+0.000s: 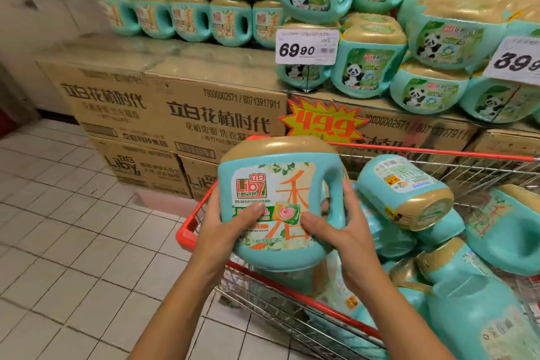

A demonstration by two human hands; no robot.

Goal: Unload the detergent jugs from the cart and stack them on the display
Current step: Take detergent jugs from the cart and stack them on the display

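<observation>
Both hands — left (230, 231), right (336, 231) — clasp teal Liby jug (280, 202) above cart (187, 235); keep upright, set beside matching jugs (190, 22) on carton display (216, 114).

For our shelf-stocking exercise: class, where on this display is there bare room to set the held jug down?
Bare carton top in front of the orange-label jug rows, left of the 69.90 tag. Crowded: panda jugs right, cart.

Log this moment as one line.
step: jug held above cart, not yet on display | jug: upright | left hand: grips jug | right hand: grips jug | cart: more jugs inside
</observation>
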